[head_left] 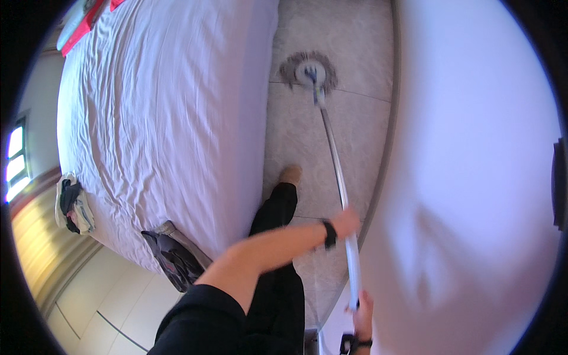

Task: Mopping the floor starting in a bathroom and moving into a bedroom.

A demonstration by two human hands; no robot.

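So, both hands are on a long-handled round mop (336, 165) with a shiny silver metal pole and a paler lower section. Left hand (346, 223) is a bit blurry, but it's clamped round the pole partway along, with a black wristband (329, 234) just behind it. Right hand (364, 307) is closed around the near end of the pole, well below the left, with a black strap (349, 343) on that wrist too.

Mop-wise, the pole slants away up the strip of floor, and the shaggy grey-brown fringe (329, 61) is spread out around a white plastic disc (319, 71). It's on the grey stone-look tiled floor (331, 124), between the big bed with a wrinkled pale lilac sheet (171, 118) and the smooth whitish wall (473, 148). One foot (290, 175) is beside the bed, below a black trouser leg (273, 213).

Over on the bed's near edge there's a dark grey fabric item (177, 254), bag or clothing, can't tell, plus a small black-and-cream cloth bundle (74, 204) near the corner.
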